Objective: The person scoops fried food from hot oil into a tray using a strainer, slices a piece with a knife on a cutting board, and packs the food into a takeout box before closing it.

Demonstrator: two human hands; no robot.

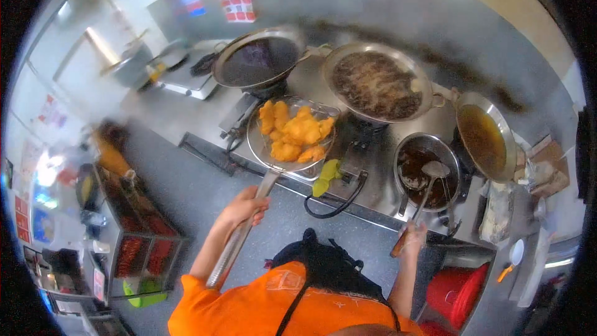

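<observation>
1. Steel counter (pixel 165 109) carries woks (pixel 425 81), likely seated over burners (pixel 359 129).
2. Left hand (pixel 249 206) grips the strainer (pixel 269 183) by its long handle, probably for distance from heat; fried pieces (pixel 300 129) lie in its mesh, which presumably drains them.
3. Right hand (pixel 411 238) holds a ladle (pixel 436 169), its head over or in a pot (pixel 429 138); which, I cannot tell.

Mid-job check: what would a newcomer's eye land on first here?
First, the bright golden pieces near the centre, in the wire strainer that the left hand holds. Next, the dark bubbling liquid in the wok to their upper right. Then the ladle in the right hand, its head at the metal pot, right of centre.
</observation>
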